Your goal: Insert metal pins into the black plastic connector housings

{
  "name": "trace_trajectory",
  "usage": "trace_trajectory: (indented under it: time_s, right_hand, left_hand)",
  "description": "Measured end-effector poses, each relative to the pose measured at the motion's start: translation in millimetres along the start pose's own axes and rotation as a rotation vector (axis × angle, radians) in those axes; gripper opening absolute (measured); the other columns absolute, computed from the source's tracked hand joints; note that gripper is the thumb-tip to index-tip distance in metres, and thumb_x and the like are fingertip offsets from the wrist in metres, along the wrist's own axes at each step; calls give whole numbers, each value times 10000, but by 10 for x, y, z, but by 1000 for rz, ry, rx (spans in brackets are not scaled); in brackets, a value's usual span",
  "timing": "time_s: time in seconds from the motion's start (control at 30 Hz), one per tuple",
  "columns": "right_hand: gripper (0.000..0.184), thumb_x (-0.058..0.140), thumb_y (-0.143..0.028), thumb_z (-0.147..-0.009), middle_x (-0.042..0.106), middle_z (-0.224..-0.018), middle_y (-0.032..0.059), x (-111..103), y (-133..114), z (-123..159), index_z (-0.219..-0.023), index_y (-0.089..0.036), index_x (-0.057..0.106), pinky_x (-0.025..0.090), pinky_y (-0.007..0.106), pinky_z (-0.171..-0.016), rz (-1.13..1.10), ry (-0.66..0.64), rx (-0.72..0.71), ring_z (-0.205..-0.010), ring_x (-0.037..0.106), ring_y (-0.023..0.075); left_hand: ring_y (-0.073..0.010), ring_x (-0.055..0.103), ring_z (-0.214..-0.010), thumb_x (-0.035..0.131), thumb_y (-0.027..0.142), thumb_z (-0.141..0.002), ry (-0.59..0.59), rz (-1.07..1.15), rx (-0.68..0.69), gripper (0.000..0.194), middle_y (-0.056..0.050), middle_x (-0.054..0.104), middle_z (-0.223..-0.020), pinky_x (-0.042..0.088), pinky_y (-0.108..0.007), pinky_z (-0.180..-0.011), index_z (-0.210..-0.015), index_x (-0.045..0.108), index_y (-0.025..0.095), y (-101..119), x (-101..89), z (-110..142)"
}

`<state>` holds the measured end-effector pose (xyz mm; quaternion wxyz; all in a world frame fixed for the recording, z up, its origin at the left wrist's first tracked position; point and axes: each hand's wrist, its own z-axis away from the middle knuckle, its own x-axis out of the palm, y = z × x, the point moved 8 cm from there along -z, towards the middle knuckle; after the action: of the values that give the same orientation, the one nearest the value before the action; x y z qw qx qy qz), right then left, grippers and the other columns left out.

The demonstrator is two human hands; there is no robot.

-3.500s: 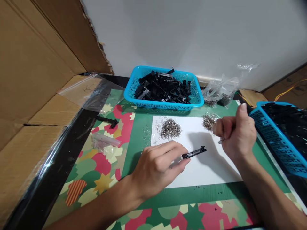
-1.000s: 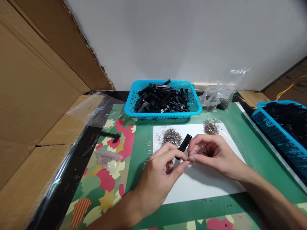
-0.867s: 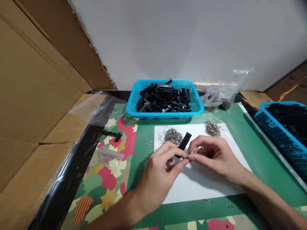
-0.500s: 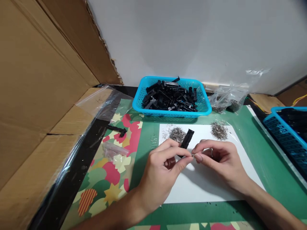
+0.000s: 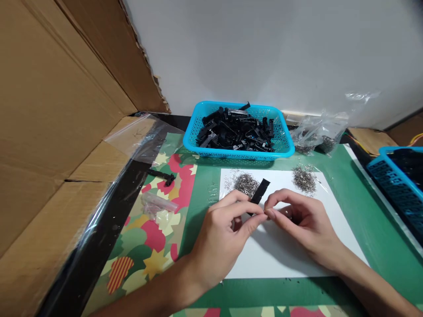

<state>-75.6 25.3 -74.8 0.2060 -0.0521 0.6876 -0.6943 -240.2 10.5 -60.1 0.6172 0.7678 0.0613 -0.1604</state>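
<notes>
My left hand [image 5: 228,229] is closed around a narrow black plastic part [image 5: 260,191], whose far end sticks up past the fingers. Its thumb and forefinger are pinched together at the tips. Right against them, the thumb and forefinger of my right hand [image 5: 299,220] pinch as well; whatever lies between those fingertips is too small to make out. Both hands are above a white sheet of paper [image 5: 277,259]. Just beyond the left hand is a pile of small metal pieces [image 5: 245,184], and a second metal pile [image 5: 304,179] lies beyond the right hand.
A blue basket [image 5: 238,154] full of black parts stands at the back. Plastic bags [image 5: 322,132] of metal pieces sit beside it. Another blue basket [image 5: 393,182] is at the right. One black part [image 5: 161,176] and a small clear bag [image 5: 160,207] lie left; cardboard [image 5: 42,132] walls that side.
The black part leans slightly further right. My right fingers have shifted a little against the left fingertips, and both hands remain pinched together. The whole view has moved slightly.
</notes>
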Motion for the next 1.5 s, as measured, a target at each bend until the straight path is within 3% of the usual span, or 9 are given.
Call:
trace_trajectory:
  time_s: [0.1,0.27,0.4,0.6,0.8,1.13,1.3,1.37,1.5]
  right_hand:
    - [278,705,-482,-973,725,-895,64,-117,-22,-42,-942,-208,742,451,239,-482,45,49,5,-634,593,144]
    - [300,687,-486,-979,728,-855,55,-198,-46,-80,-907,-201,743,381,245,-442,125,64,5,-552,536,124]
    - [214,650,-393,-1007,729,-837,33,-162,-51,-76,-944,-218,755,364,259,-481,364,54,-54,-545,501,117]
    - [180,601,-290,-1028,698,-813,25,42,-27,-47,-1049,-225,767,398,264,-573,645,16,-184,-616,558,129]
    - [271,546,-223,-1050,712,-876,46,171,-25,-12,-1156,-237,795,422,261,-596,729,-37,-282,-644,613,131]
    - [274,544,-173,-1053,712,-915,66,168,-21,74,-1152,-208,797,476,241,-617,711,-152,-443,-686,644,128]
    - [266,549,-212,-1057,711,-879,50,135,-82,57,-1107,-227,809,477,243,-598,619,-258,-377,-666,634,125]
    - [244,565,-233,-1049,719,-868,42,48,-85,9,-1082,-228,807,470,241,-586,580,-196,-301,-663,635,125]
    - [170,661,-328,-1001,727,-812,22,-156,6,-64,-984,-231,800,447,252,-565,555,44,-134,-627,609,132]
  left_hand:
    - [-64,513,-601,717,246,-973,13,-11,-12,111,-15,652,-905,441,-184,-526,-915,797,197,28,-36,-25]
    - [-86,563,-649,664,290,-1010,29,17,-30,170,-15,656,-886,454,-194,-545,-923,774,195,72,-92,-58]
    - [-107,604,-733,605,329,-1045,58,27,-48,221,-32,671,-949,493,-210,-608,-959,756,193,61,-154,-56]
    - [-104,588,-710,585,366,-1057,178,81,-86,224,-36,664,-996,479,-232,-584,-1048,739,205,-40,-275,-40]
    - [-98,573,-706,589,368,-1057,159,117,-110,225,-30,647,-983,463,-229,-577,-1049,738,201,-58,-245,-34]
    - [-89,574,-741,574,355,-1065,96,87,-106,238,-25,637,-995,455,-215,-604,-992,728,190,20,-234,-41]
    - [-96,577,-757,567,358,-1066,80,86,-108,245,-30,643,-1004,450,-215,-596,-989,723,186,24,-223,-47]
    - [-95,575,-755,567,358,-1065,76,89,-105,245,-29,645,-1003,452,-214,-599,-986,723,186,27,-219,-46]
    - [-92,571,-752,577,346,-1061,76,91,-91,227,-18,645,-991,459,-210,-618,-983,724,192,37,-218,-46]
